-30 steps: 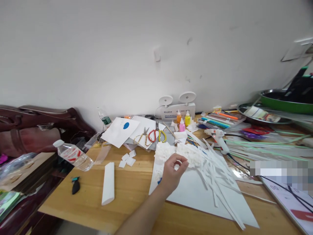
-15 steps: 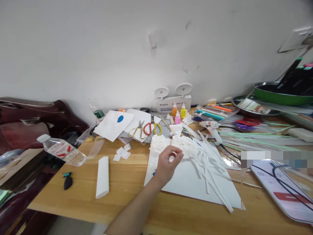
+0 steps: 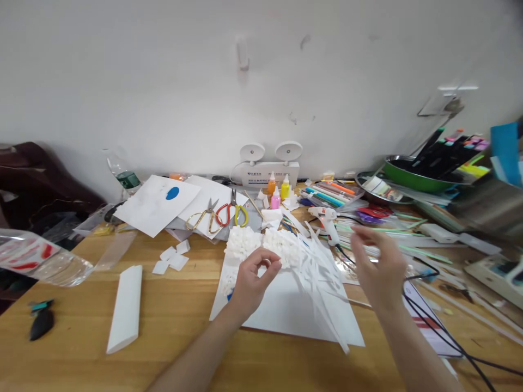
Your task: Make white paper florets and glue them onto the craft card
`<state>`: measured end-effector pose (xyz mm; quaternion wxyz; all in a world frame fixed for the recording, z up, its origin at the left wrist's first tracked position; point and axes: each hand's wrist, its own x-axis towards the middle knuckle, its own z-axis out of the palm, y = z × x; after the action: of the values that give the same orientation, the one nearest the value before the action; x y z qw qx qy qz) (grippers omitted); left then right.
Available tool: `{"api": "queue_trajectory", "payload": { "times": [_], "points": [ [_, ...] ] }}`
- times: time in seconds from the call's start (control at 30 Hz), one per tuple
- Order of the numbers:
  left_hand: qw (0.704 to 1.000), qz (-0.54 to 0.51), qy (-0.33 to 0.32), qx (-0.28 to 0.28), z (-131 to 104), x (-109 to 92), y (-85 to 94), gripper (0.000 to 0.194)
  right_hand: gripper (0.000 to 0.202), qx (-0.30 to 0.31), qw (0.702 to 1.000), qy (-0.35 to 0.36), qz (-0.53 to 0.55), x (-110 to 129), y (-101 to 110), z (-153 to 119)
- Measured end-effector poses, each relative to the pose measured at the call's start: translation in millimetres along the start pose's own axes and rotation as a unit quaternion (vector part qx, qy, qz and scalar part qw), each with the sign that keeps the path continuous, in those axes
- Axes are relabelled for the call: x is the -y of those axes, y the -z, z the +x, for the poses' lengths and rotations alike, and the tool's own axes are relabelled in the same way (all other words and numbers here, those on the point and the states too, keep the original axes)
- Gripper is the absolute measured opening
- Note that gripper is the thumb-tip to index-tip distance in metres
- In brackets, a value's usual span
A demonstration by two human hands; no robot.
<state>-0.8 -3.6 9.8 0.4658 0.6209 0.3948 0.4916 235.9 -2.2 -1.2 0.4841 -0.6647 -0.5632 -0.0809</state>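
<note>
In the head view, the left hand (image 3: 253, 280) is raised over a white sheet (image 3: 281, 307), thumb and index finger brought together; whether something tiny is pinched there I cannot tell. Just beyond it, white textured pieces (image 3: 244, 242) lie side by side on the far part of the sheet, with loose paper strips (image 3: 322, 294) fanned to their right. The right hand (image 3: 379, 272) is blurred, fingers curved, near the glue gun (image 3: 327, 220); whether it grips anything is unclear. Its forearm partly covers a flat device (image 3: 435, 329), crossed by a black cable (image 3: 466, 356).

Behind the sheet stand an orange bottle (image 3: 272, 185), a yellow bottle (image 3: 285, 188) and a pink bottle (image 3: 275, 200); gold-handled scissors (image 3: 204, 218) lie left of them. Nearer on the wooden surface (image 3: 175, 321) are small white squares (image 3: 177, 261) and a long white block (image 3: 126, 310).

Compared with half a second ago, the right hand has entered, the left keeps its pose, and the view has swung rightward, cutting off the water bottle (image 3: 44, 258) at the left edge.
</note>
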Motion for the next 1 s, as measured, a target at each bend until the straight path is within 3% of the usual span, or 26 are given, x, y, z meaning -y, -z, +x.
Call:
{"api": "queue_trajectory", "payload": {
  "times": [0.07, 0.17, 0.27, 0.37, 0.47, 0.53, 0.6, 0.67, 0.73, 0.83, 1.0],
  "points": [
    [1.000, 0.000, -0.004, 0.001, 0.6, 0.2, -0.2, 0.012, 0.036, 0.046, 0.995, -0.030, -0.081, -13.6, -22.1, 18.2],
    [1.000, 0.006, 0.003, 0.000, 1.0, 0.4, 0.2, 0.012, 0.046, 0.152, 0.961, -0.098, -0.209, -34.3, -54.9, 40.0],
    [1.000, 0.007, 0.007, -0.002, 1.4, 0.3, 1.8, 0.011, 0.037, 0.223, 0.948, -0.090, -0.211, -43.9, -72.3, 49.0],
    [1.000, 0.005, 0.004, -0.006, 2.6, -0.1, 3.8, 0.011, 0.029, 0.215, 0.957, -0.075, -0.178, -41.5, -74.3, 51.6],
    [1.000, 0.006, 0.005, -0.010, 3.5, -1.4, 5.6, 0.011, 0.034, 0.182, 0.967, -0.092, -0.154, -32.2, -64.2, 55.8],
    [1.000, 0.000, 0.009, -0.015, 3.3, -2.6, 6.2, 0.011, 0.038, 0.150, 0.978, -0.113, -0.089, -22.4, -52.0, 58.6],
    [1.000, -0.011, 0.018, -0.016, 2.4, -4.1, 6.1, 0.011, 0.034, 0.111, 0.971, -0.164, 0.132, -9.6, -37.6, 58.6],
    [0.999, -0.024, 0.031, -0.017, 1.6, -5.7, 5.4, 0.011, 0.026, 0.102, 0.921, -0.205, 0.316, 4.1, -24.0, 53.6],
    [0.998, -0.038, 0.041, -0.022, 1.1, -7.3, 4.4, 0.011, 0.019, 0.125, 0.867, -0.221, 0.429, 15.7, -13.4, 43.4],
    [0.996, -0.066, 0.059, -0.035, 0.9, -9.3, 3.4, 0.011, 0.010, 0.172, 0.810, -0.223, 0.515, 24.7, -5.4, 20.9],
    [0.991, -0.095, 0.079, -0.054, -0.9, -11.3, 2.3, 0.015, 0.011, 0.258, 0.794, -0.209, 0.509, 26.5, -7.9, -17.7]
  ]
}}
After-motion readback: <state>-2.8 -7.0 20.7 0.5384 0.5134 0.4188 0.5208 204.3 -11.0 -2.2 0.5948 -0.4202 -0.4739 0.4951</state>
